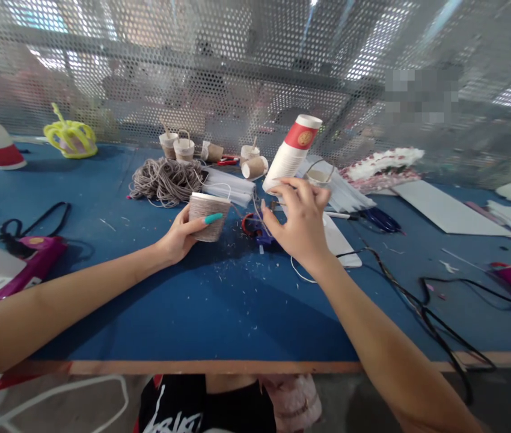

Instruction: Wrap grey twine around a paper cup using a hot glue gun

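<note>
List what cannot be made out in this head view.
- Right hand: its grip on the thin string is hidden by the hand's back.
- Twine-wrapped cup: far side hidden behind left hand.
- Red-handled tool: mostly covered by the right hand.
- Behind the perforated screen: blurred.

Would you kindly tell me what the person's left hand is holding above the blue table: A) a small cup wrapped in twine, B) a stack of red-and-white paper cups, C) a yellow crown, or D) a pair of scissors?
A: the left hand grips a small twine-wrapped cup, with the loose twine bundle lying behind it on the table.
</note>
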A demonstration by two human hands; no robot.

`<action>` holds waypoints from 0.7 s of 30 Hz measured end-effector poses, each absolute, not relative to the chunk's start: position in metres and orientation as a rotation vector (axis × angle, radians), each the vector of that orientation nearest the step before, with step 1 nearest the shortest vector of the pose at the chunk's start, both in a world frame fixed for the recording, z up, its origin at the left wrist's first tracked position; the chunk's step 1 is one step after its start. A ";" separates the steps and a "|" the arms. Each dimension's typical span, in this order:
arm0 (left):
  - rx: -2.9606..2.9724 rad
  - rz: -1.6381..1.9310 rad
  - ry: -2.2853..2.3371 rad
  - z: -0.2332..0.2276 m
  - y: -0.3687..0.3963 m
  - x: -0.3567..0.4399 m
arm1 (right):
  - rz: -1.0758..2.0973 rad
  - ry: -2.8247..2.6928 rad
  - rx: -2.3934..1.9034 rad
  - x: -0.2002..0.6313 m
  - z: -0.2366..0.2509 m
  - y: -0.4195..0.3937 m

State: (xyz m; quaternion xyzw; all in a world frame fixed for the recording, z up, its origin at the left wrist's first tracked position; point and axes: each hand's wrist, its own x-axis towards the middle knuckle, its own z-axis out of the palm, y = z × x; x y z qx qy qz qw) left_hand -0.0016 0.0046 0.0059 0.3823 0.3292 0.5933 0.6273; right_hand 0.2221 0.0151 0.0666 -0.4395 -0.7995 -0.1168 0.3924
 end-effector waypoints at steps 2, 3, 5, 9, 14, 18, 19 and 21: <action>0.873 1.346 0.727 0.008 0.003 -0.001 | -0.238 -2.065 -1.001 0.220 0.070 0.008; 0.884 1.334 0.711 0.009 0.002 -0.001 | -0.177 -2.088 -0.940 0.218 0.070 0.005; 0.912 1.314 0.686 0.010 0.001 -0.002 | -0.082 -2.107 -0.861 0.213 0.068 -0.002; 0.943 1.290 0.680 0.010 0.002 -0.003 | 0.002 -2.079 -0.835 0.207 0.061 -0.007; 0.940 1.304 0.678 0.009 0.003 -0.001 | 0.062 -2.067 -0.839 0.207 0.056 -0.002; 0.951 1.305 0.675 0.010 0.002 -0.001 | 0.048 -2.076 -0.772 0.207 0.055 0.001; 0.945 1.305 0.677 0.010 0.002 -0.001 | 0.048 -2.079 -0.756 0.207 0.055 0.002; 0.933 1.304 0.679 0.010 0.002 -0.001 | 0.056 -2.084 -0.746 0.207 0.054 0.002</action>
